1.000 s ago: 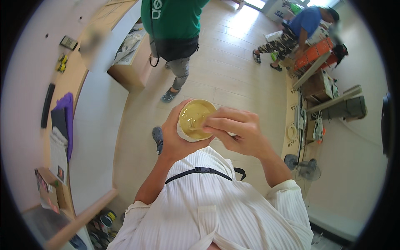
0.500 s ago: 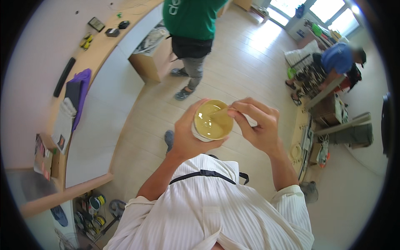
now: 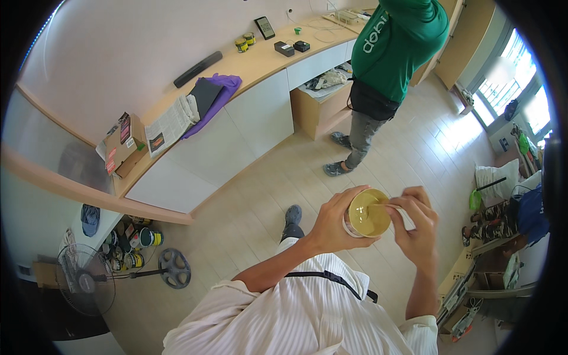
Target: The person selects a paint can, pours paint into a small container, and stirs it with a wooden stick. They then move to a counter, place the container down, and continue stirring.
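My left hand (image 3: pixel 329 222) is wrapped around the side of a small round can (image 3: pixel 349 228), holding it in front of my waist with its mouth up. Inside is a glossy yellowish liquid (image 3: pixel 369 222) with bright reflections. Between thumb and fingers, my right hand (image 3: pixel 419 228) pinches a thin pale stick (image 3: pixel 380 205), whose far end dips into the can. The tip of the stick is hard to make out against the liquid.
Along the left wall runs a long wooden counter (image 3: pixel 254 73) with newspaper (image 3: pixel 173 123), a purple cloth (image 3: pixel 223 89) and small tins. A person in a green top (image 3: pixel 397 50) stands ahead. A fan (image 3: pixel 86 279) stands at lower left; another person (image 3: pixel 531 216) is at right.
My view has swung left, so the can and both hands appear further right and lower. The left hand keeps the can; the right keeps the stick in it.
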### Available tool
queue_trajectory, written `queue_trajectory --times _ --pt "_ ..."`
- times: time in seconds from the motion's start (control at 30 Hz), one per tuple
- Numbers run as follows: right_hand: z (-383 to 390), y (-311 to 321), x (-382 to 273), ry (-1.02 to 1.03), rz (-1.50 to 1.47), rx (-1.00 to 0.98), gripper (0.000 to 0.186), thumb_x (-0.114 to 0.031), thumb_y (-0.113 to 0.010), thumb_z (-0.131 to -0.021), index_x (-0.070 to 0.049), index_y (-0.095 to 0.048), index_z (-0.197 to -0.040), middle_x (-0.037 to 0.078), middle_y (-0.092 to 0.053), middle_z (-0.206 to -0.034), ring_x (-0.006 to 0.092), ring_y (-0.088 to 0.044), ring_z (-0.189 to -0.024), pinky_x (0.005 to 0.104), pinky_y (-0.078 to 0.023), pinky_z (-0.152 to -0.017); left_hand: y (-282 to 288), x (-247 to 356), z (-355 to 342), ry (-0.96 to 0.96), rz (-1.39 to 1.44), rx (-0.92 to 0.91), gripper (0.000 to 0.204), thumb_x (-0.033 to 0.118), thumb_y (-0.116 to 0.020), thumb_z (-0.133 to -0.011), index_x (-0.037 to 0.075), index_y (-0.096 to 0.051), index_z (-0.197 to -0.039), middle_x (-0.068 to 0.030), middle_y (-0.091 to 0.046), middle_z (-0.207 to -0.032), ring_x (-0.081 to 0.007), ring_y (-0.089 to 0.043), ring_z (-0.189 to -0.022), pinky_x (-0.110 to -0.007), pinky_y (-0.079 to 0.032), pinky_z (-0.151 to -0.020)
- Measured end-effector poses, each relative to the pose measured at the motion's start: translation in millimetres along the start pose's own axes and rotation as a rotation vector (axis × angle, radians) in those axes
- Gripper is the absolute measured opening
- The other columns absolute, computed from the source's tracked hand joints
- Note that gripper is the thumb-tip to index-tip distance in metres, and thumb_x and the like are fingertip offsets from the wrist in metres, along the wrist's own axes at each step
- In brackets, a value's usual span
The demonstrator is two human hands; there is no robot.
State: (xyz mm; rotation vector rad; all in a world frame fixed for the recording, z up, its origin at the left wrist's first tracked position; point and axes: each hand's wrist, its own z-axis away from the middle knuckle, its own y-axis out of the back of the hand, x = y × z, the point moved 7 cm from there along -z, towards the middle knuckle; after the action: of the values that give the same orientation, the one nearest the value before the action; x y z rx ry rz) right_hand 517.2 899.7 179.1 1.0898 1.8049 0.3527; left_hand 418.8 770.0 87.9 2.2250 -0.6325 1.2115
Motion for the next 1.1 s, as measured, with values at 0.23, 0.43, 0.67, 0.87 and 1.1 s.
queue_trajectory --times 0.23,0.43,0.67,0.87,1.1 --pt "10.2 0.3 3.8 0.056 -0.014 -0.001 0.017 0.002 -0.081 -0.084 0.000 -0.075 -0.100 0.015 -0.071 -0.090 0.0349 -0.067 -0.095 0.0429 -0.056 -0.079 2.7 -6.2 9.1 0.031 0.008 0.060 0.096 0.025 -0.102 -0.063 -0.001 -0.058 -0.144 -0.0154 -0.073 -0.127 -0.0309 -0.072 -0.116 -0.040 -0.057 -0.101" --pt "25.8 8.9 3.2 0.112 -0.127 -0.026 0.015 -0.007 -0.081 -0.089 -0.002 -0.074 -0.101 0.012 -0.073 -0.091 0.0308 -0.067 -0.099 0.0430 -0.053 -0.088 -23.9 -1.6 3.9 -0.046 0.054 0.014 0.097 0.025 -0.103 -0.064 -0.002 -0.057 -0.145 -0.0156 -0.075 -0.124 -0.0261 -0.075 -0.109 -0.037 -0.060 -0.095" --pt "37.3 25.5 15.2 0.094 -0.130 0.036 0.011 -0.009 -0.080 -0.090 -0.006 -0.073 -0.098 0.009 -0.072 -0.093 0.0290 -0.066 -0.099 0.0414 -0.050 -0.087 -45.4 7.7 -8.3 -0.048 0.061 -0.074 0.094 0.021 -0.103 -0.065 -0.005 -0.058 -0.143 -0.0166 -0.074 -0.128 -0.0249 -0.074 -0.116 -0.038 -0.059 -0.100" --pt "41.8 34.5 23.5 0.090 -0.059 0.086 0.009 -0.005 -0.078 -0.090 -0.006 -0.073 -0.098 0.010 -0.072 -0.093 0.0289 -0.065 -0.098 0.0423 -0.051 -0.086 -59.4 8.7 -9.9 -0.003 0.140 -0.116 0.093 0.021 -0.103 -0.066 -0.006 -0.058 -0.143 -0.0171 -0.073 -0.129 -0.0233 -0.073 -0.118 -0.038 -0.057 -0.103" --pt "50.4 56.8 22.2 0.049 0.060 0.100 0.015 -0.003 -0.081 -0.086 -0.006 -0.073 -0.098 0.008 -0.072 -0.090 0.0280 -0.065 -0.097 0.0411 -0.051 -0.083 -69.0 -5.2 0.6 -0.021 0.260 -0.072 0.101 0.017 -0.102 -0.068 -0.005 -0.048 -0.151 -0.0180 -0.070 -0.136 -0.0250 -0.070 -0.123 -0.039 -0.056 -0.106"
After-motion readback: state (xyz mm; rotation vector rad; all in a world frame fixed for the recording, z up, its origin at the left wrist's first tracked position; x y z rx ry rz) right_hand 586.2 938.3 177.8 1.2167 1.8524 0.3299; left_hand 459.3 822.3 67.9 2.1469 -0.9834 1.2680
